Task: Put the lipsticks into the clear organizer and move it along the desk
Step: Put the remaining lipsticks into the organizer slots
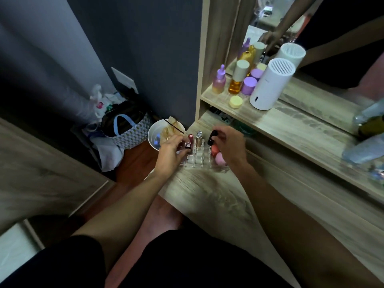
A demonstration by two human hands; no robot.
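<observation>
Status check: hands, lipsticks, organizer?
Left hand on red lipstick; right hand holds black lipstick over organizer. Organizer at desk corner. Nothing blocking.

Bare desk [209,194] stretches open between organizer [197,157] and near edge. Low shelf [295,129] overhangs desk's far side, crowded with bottles [235,79] and white canister [270,84]. Both hands flank organizer: left hand [169,152], right hand [231,146]. White bowl [158,132] sits just past desk's left end.
</observation>
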